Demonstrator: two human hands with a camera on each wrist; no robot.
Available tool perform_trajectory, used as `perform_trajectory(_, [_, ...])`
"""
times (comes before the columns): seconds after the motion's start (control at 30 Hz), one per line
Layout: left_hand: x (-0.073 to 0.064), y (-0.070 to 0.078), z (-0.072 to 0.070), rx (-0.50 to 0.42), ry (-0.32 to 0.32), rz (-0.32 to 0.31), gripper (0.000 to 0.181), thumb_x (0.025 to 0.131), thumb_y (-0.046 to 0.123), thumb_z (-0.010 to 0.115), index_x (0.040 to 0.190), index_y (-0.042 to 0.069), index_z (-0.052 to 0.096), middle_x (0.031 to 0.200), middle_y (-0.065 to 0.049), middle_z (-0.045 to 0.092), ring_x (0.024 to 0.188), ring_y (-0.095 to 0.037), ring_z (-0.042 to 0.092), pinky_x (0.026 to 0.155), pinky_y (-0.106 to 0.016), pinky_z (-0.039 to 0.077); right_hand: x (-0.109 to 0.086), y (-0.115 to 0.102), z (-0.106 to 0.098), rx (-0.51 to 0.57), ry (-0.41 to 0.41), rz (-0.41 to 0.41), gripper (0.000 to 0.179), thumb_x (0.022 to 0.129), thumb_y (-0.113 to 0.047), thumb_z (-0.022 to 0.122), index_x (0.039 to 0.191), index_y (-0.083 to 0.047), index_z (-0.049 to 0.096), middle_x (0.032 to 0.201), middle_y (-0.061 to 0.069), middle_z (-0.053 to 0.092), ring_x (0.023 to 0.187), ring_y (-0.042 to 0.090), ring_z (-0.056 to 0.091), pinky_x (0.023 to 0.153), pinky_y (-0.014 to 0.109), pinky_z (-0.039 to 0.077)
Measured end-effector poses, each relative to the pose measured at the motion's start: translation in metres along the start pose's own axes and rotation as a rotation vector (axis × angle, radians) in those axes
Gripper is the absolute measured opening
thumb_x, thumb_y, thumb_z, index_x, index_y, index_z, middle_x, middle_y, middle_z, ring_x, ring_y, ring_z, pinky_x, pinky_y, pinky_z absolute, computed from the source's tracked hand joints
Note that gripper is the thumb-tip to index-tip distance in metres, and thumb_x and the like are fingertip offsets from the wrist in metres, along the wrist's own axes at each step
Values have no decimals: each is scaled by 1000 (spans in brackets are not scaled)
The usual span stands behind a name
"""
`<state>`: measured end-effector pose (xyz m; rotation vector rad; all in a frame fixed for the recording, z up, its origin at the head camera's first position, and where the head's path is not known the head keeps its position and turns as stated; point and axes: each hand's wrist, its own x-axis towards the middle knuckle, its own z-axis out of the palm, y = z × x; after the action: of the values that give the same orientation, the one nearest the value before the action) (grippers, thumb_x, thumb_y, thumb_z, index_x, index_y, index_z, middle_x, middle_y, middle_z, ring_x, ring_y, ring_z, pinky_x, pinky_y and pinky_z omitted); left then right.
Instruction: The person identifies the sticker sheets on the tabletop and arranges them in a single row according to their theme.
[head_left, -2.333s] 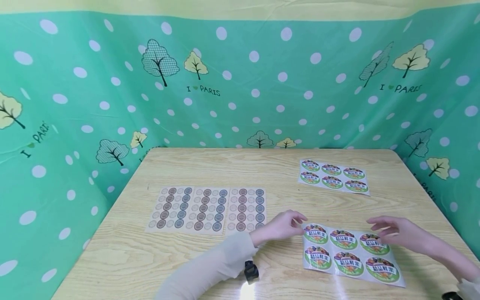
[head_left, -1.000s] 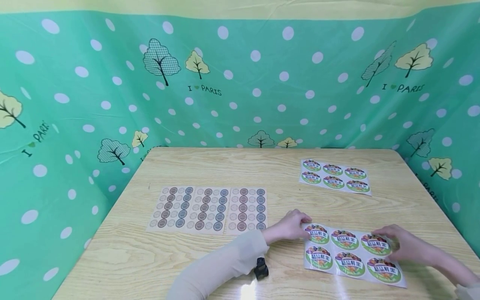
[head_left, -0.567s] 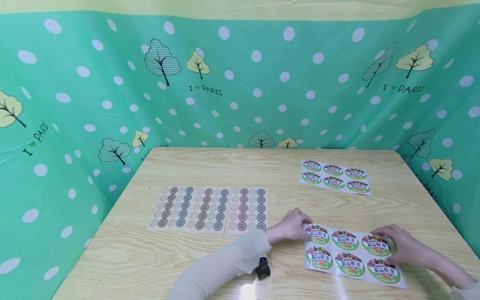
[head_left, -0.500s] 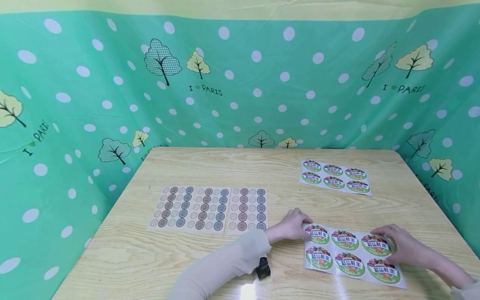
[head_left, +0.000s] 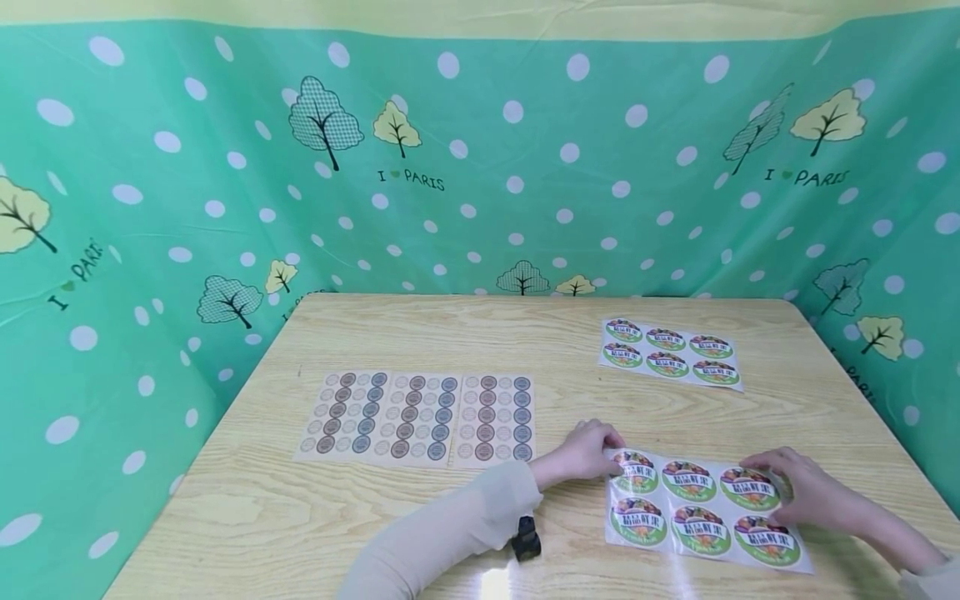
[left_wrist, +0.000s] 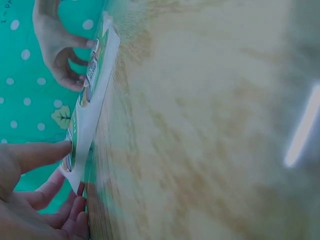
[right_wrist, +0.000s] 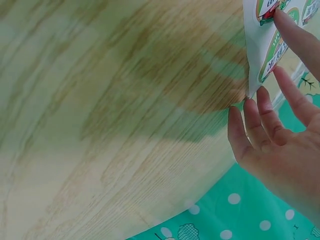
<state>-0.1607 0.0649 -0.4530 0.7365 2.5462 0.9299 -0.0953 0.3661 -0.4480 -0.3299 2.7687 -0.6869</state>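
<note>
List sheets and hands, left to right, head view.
Left beige sticker sheet → middle beige sticker sheet → right beige sticker sheet → left hand → near fruit-label sheet → right hand. Far fruit-label sheet omitted: lies beyond the near one.

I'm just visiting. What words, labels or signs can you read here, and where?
"I PARIS", a green heart between: on the curtain, several times.
"精品鲜果": on the oval stickers of the near sheet; the lettering on the far sheet looks the same, only smaller.
Lettering on the ovals' green bands: too blurred.
Print on the three beige sheets' circles: too small.
</note>
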Motion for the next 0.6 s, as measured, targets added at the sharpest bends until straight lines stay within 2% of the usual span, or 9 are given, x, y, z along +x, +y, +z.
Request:
perform_trajectory(0.17, [-1,0,0,-110,-4,-2,22,71,9,70,90,9,60,79,7,56,72,-2,49,65,-11,40,0,0,-1,-10,9,-10,66,53,-18,80,110,3,55,102,21,48,91,39,46,71,53,41])
perform_trajectory(0.3, [-2,0,0,-179,-3,8,23,71,5,69,91,8,59,77,6,53,70,-1,48,63,-11,41,1,0,-2,-8,-1,-23,65,55,-18,79,110,4,54,102,21,48,91,38,47,70,50,43])
perform_trajectory(0.4, [-3,0,-1,-216,0,31,23,71,4,69,92,8,59,76,7,52,68,-1,47,60,-11,41,2,1,-4,21,-31,-32,65,57,-18,78,112,6,53,102,21,47,90,37,47,70,50,43])
perform_trajectory(0.6, [-5,2,-5,-256,-2,74,19,74,4,67,92,8,61,74,7,52,64,0,46,56,-11,42,5,1,-14,69,-81,5,62,62,-18,76,113,8,51,103,21,49,87,31,49,69,39,43])
